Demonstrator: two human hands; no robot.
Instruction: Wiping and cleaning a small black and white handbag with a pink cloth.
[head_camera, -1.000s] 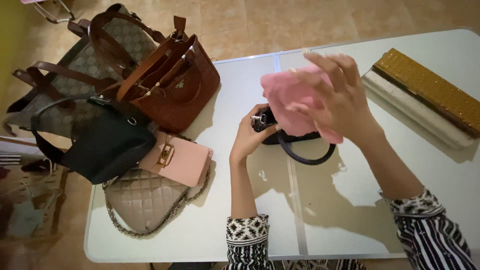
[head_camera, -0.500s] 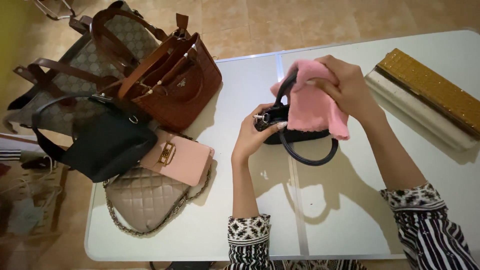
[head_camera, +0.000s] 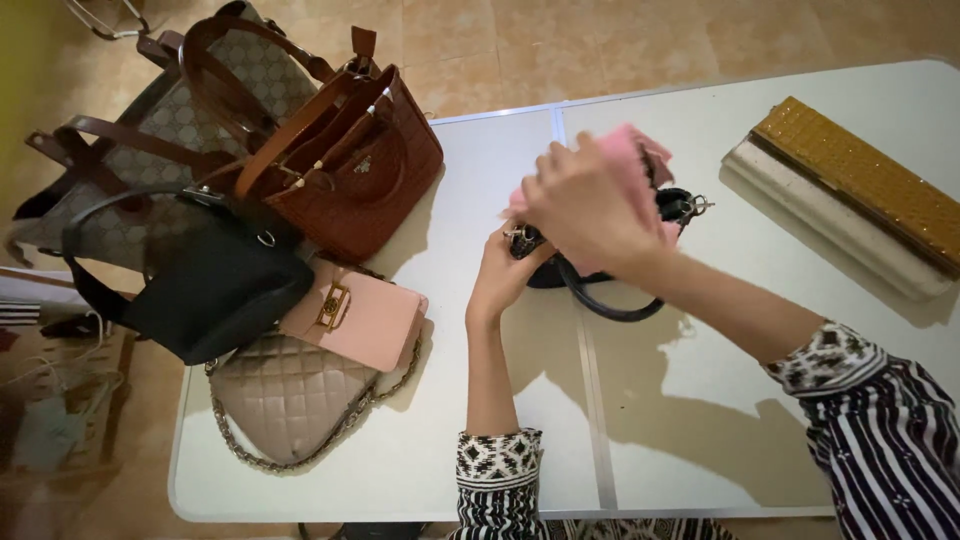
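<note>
A small black handbag (head_camera: 672, 205) with a round dark handle (head_camera: 605, 305) lies at the middle of the white folding table (head_camera: 640, 420). My left hand (head_camera: 500, 275) grips the bag's left end by its metal fitting. My right hand (head_camera: 585, 210) is over the bag, pressing a fluffy pink cloth (head_camera: 635, 160) against its top. My right hand and the cloth hide most of the bag.
A pile of bags fills the table's left end: a brown tote (head_camera: 350, 165), a patterned grey tote (head_camera: 160, 120), a black bag (head_camera: 215, 290), a pink clutch (head_camera: 355, 315), a quilted beige chain bag (head_camera: 285, 395). A gold and white clutch (head_camera: 850, 190) lies far right.
My right hand has swept the pink cloth leftward across the black bag, uncovering its right end. The left hand has kept its hold on the bag's left end.
</note>
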